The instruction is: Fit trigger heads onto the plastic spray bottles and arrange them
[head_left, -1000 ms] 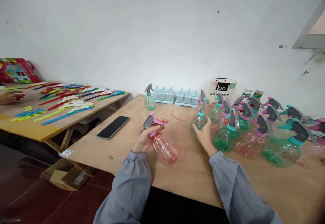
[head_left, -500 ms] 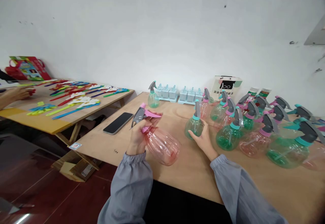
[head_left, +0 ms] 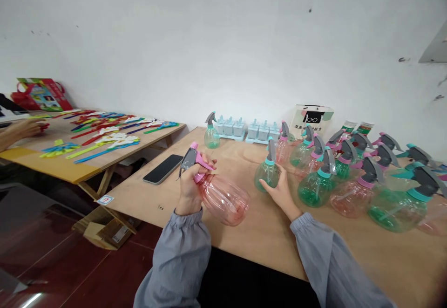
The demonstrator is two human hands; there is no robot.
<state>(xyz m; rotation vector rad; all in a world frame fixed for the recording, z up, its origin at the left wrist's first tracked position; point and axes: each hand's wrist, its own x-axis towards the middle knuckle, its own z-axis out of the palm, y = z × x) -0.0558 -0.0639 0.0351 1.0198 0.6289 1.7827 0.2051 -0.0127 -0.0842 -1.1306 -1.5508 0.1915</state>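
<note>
My left hand (head_left: 191, 184) is wrapped round the neck of a clear pink spray bottle (head_left: 225, 199), its fingers at the pink trigger. The bottle is tilted above the table, its grey and pink head up to the left and its base down to the right. My right hand (head_left: 278, 188) grips a green spray bottle (head_left: 266, 175) from its right side, thumb across the front; that bottle stands upright on the table with a grey and turquoise head. Close to the right hand stands another green spray bottle (head_left: 316, 189).
Several pink and green spray bottles crowd the right of the wooden table (head_left: 244, 242). Pale blue ice-pop moulds (head_left: 233, 128) and a lone spray bottle (head_left: 211, 135) stand behind. A phone (head_left: 163, 169) lies left. On the left table, another person's hand (head_left: 23, 131) is near colourful plastic pieces (head_left: 104, 140).
My left fingers have drawn in around the pink trigger, and the pink bottle has shifted very slightly. The right hand and its green bottle look the same.
</note>
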